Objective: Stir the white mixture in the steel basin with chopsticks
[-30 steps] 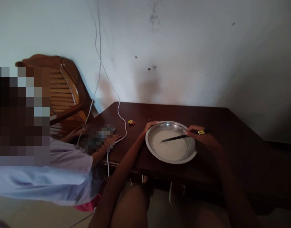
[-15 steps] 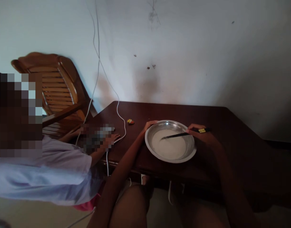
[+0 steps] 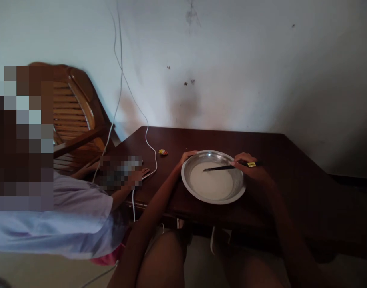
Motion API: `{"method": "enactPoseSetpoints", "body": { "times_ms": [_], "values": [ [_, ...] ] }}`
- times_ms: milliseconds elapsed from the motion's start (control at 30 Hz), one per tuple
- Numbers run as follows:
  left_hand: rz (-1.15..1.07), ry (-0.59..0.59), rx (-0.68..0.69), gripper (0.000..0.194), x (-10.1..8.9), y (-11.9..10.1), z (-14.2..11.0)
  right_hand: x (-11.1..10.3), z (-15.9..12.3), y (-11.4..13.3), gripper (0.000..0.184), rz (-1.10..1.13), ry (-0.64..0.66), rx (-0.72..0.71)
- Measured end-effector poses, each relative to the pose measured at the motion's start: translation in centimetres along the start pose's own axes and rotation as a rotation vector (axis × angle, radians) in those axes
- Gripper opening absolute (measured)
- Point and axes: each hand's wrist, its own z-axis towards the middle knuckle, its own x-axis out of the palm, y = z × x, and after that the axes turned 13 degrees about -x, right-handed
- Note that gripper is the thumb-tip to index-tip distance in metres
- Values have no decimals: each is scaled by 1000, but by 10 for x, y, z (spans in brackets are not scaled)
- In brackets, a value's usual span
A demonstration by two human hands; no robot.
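A round metal basin (image 3: 186,184) stands on the dark wooden table in front of me, with a pale, milky batter (image 3: 212,186) in it. My left hand (image 3: 188,157) grips the basin's far left rim, its fingers partly hidden behind the edge. In my right hand (image 3: 246,163), over the right rim, I hold dark chopsticks (image 3: 219,168) with gold bands near their upper end. They slant down to the left, and their tips dip into the batter.
The table (image 3: 231,138) stands against a pale wall. Left of the basin lie a small colourful figure (image 3: 163,152) and a white cable (image 3: 155,160). A person in a light shirt (image 3: 78,204) sits at the left, hands at a blurred-out object, near a wooden chair (image 3: 72,104).
The whole view has shifted slightly. My left hand stays on the basin's rim, and the chopsticks remain in the batter in nearly the same pose.
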Motion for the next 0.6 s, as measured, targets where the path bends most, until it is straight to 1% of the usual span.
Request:
{"method": "enactPoseSetpoints", "body": {
  "times_ms": [33,100,167,200,267,333,367,400,467,533,600],
  "values": [
    [-2,8,-17,23,0,-1,1,-2,-1,-4,39,-6,-43,12],
    [-46,27,-96,25,0,-3,3,-11,-5,-15,38,44,-110,55],
    [-89,42,-160,27,0,-3,5,-22,-10,-22,39,136,-141,81],
    [-93,42,-167,28,-1,-2,7,-25,-12,-23,40,176,-130,76],
    [-66,33,-137,28,-2,0,8,-25,-14,-21,39,211,-34,43],
    [-41,19,-82,28,-4,0,9,-17,-11,-14,36,195,101,-6],
    [-39,23,-71,27,-4,0,9,-12,-9,-10,35,177,139,-28],
    [-45,34,-79,26,-4,0,8,-6,-7,-8,34,157,144,-42],
    [-72,69,-130,25,-3,-2,7,0,-3,-8,36,114,72,-42],
    [-89,83,-169,23,-2,-3,6,-2,-3,-14,37,88,-41,-1],
    [-69,42,-112,23,0,-3,5,-11,-6,-21,39,104,-110,52]
  ]
}}
